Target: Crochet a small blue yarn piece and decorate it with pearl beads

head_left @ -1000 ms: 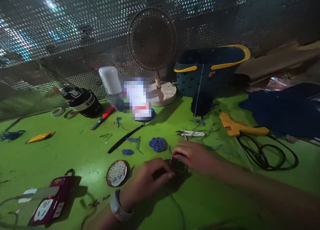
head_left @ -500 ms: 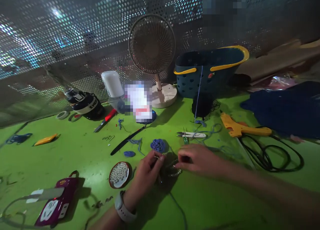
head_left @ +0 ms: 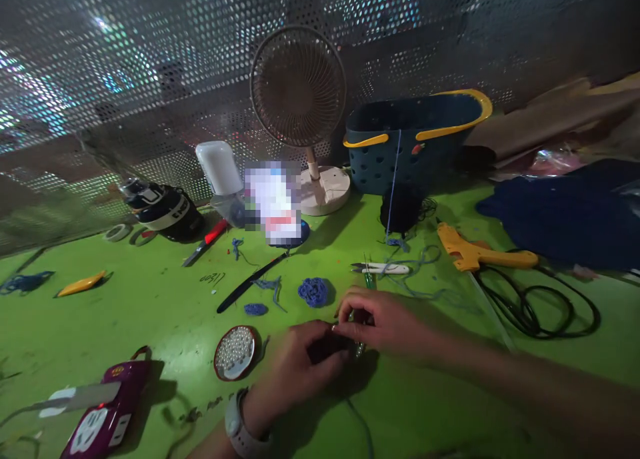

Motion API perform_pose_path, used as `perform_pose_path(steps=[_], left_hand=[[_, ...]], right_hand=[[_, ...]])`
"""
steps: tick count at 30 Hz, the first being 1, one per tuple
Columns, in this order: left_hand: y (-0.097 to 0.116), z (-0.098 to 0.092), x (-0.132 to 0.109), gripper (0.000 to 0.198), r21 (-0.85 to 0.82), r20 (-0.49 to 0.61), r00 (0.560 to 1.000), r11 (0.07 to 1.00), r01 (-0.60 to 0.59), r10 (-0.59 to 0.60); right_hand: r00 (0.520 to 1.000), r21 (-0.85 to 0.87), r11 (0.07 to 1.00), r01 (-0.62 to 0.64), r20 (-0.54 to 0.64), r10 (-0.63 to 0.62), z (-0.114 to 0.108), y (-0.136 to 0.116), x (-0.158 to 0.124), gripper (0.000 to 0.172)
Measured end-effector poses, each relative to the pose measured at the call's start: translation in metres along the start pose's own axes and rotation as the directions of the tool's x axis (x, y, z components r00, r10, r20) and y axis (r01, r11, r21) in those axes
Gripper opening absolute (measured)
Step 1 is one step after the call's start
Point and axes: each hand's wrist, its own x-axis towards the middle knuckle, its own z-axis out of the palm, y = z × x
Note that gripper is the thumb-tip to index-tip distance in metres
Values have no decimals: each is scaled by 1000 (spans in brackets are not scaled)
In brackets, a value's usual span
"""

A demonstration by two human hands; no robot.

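My left hand [head_left: 307, 359], slightly blurred and wearing a white watch [head_left: 239, 422] at the wrist, is closed on a string of small pearly beads [head_left: 359, 348]. Most of the string is hidden by my fingers. My right hand [head_left: 383, 319] meets it from the right, thumb and forefinger pinched on the beads. A blue yarn strand [head_left: 361, 422] trails below the hands. Just beyond them lie a crocheted blue piece [head_left: 313, 292] and a green-handled hook [head_left: 369, 280]. A small dish [head_left: 253, 342] of pearl beads stands left of my left hand.
White snips [head_left: 393, 268] lie beyond my right hand. A yellow glue gun [head_left: 480, 251] with a coiled black cord is at right. Behind stand a fan [head_left: 323, 189], a dark basket [head_left: 373, 166] and a lit, blurred-out screen [head_left: 275, 202]. A purple power strip [head_left: 117, 406] lies front left.
My left hand has turned and moved right, its fingers now beside my right hand's. My right fingertips have shifted left, and the bead loop is more covered. The view has shifted slightly.
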Motion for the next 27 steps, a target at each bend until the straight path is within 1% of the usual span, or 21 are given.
perform_pose_path(steps=[2,4,6,7,12,14,17,19,21,22,25,27], left_hand=[[-1,1,1,17,-2,-27,999,999,40,-40],[-5,2,2,21,-83,-38,997,995,57,-60],[-8,1,3,24,-164,-34,997,985,59,-65],[-9,1,3,25,-189,-32,997,980,64,-71],[-10,0,4,24,-348,2,995,932,99,-104],[-11,0,4,23,-404,16,993,908,110,-114],[-12,0,4,22,-461,6,988,877,139,-154],[-14,-1,5,21,-499,-10,982,852,158,-188],[-16,-2,7,20,-539,-14,977,824,173,-214],[-17,-3,7,20,-554,-12,975,813,177,-220],[-16,-5,8,21,-580,4,973,792,191,-231],[-15,-6,7,23,-582,11,971,787,202,-240]], right_hand=[[994,161,982,-100,52,93,4,0,2,31],[975,293,932,-213,121,185,6,1,4,33],[956,363,886,-288,163,244,7,1,4,35],[950,378,874,-306,172,259,7,1,3,36],[951,371,877,-307,163,263,4,-3,0,40],[942,356,873,-334,166,293,2,-6,-1,42],[932,369,857,-360,176,316,-1,-6,-1,45],[941,369,865,-339,142,308,-3,-4,-1,43],[953,317,899,-303,96,288,-4,-2,-1,39],[957,284,914,-291,96,275,-5,-1,-1,36],[947,219,928,-300,189,262,-6,-3,-3,28],[937,178,932,-315,217,275,-7,-6,-5,24]])
